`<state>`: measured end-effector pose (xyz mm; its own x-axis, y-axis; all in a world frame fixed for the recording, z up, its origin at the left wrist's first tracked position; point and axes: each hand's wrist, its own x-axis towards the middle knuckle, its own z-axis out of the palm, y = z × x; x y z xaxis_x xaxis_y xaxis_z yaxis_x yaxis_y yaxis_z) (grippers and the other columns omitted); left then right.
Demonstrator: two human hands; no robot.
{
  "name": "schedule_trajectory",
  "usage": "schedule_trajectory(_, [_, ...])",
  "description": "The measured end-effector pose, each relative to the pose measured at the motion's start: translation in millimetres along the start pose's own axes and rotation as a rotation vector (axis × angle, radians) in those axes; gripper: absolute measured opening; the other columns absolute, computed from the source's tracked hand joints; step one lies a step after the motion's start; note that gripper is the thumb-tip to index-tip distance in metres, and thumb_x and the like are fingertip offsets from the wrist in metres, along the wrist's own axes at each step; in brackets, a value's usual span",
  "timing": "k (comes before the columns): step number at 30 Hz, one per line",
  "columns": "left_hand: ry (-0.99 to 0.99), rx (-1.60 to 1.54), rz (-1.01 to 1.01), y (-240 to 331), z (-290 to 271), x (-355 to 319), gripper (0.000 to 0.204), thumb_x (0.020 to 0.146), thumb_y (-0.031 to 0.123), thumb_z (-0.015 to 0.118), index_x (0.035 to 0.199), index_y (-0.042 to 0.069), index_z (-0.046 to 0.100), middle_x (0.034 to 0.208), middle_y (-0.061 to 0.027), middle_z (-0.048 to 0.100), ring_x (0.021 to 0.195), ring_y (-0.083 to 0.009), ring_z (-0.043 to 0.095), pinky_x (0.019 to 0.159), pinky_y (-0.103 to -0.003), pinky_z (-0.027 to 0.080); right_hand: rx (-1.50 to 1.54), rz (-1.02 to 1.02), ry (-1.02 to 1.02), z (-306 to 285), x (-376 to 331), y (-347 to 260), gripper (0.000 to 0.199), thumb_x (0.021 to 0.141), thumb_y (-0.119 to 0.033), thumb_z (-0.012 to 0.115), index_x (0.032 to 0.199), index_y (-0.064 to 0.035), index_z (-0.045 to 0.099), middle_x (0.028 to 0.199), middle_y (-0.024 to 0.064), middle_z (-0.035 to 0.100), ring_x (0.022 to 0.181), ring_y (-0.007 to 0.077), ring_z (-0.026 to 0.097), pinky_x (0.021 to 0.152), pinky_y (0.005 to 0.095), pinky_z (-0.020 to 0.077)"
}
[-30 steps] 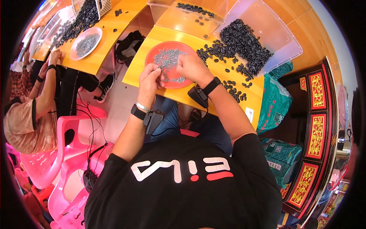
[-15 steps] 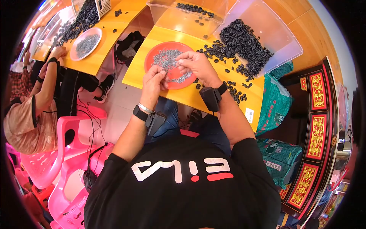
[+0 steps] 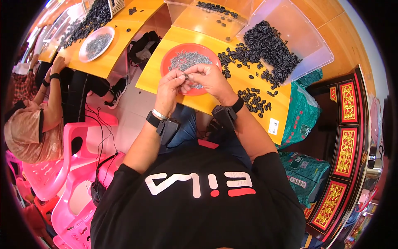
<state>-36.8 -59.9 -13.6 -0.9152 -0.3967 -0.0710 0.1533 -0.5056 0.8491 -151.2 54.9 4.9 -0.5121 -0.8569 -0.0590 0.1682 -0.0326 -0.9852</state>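
Over the near edge of a red plate [image 3: 164,62], my two hands meet at their fingertips. A small black piece [image 3: 185,77] shows between them. My left hand [image 3: 168,90] is closed, thumb and fingers pinching it. My right hand [image 3: 212,81] is closed too, its fingertips pressed against the same piece, partly hiding it. Whether a pin is also between the fingers, I cannot tell. Many small grey metal pins or screws [image 3: 188,59] lie heaped in the plate. To the right, small black oval pieces with holes [image 3: 269,45] spill across the yellow table [image 3: 151,81].
A clear plastic bin [image 3: 321,47] lies tipped at the back right, and another clear box [image 3: 182,16] stands behind the plate. Green bags [image 3: 300,114] sit right of the table. At left, another person [image 3: 35,128] works at a second table with a pale plate [image 3: 85,52].
My right hand has come down and left from over the plate to meet my left hand. The black piece now shows between them. The view has shifted slightly.
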Motion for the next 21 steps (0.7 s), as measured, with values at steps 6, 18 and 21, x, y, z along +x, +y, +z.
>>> schedule_trajectory(6, [0.014,-0.064,-0.01,1,3,0,0.01,0.089,0.01,0.049,0.082,0.004,0.054,0.071,-0.0052,0.06,0.06,-0.0102,0.056,0.057,-0.02,0.044,-0.043,0.061,-0.004,-7,-2,-2,0.015,0.086,-0.006,0.06,0.099,0.0013,0.064,0.087,0.0057,0.066,0.074,0.0093,0.06,0.069,0.0217,0.0486])
schedule_trajectory(18, [0.111,0.739,0.579,-7,1,6,0.008,0.08,0.004,0.056,0.081,-0.004,0.057,0.09,-0.0101,0.056,0.076,-0.0159,0.054,0.065,-0.027,0.044,-0.422,-0.071,0.209,-23,-6,-1,0.014,0.089,-0.014,0.056,0.092,-0.0005,0.058,0.077,0.0002,0.058,0.069,0.0074,0.055,0.065,0.0222,0.0465])
schedule_trajectory(21, [0.107,0.669,0.467,-4,0,4,0.008,0.08,0.005,0.057,0.081,-0.003,0.056,0.086,-0.0099,0.056,0.074,-0.0161,0.054,0.065,-0.027,0.044,-0.455,-0.104,0.22,-20,-10,-2,0.013,0.088,-0.014,0.057,0.09,-0.0002,0.058,0.076,-0.0003,0.058,0.068,0.0068,0.053,0.065,0.0217,0.0458])
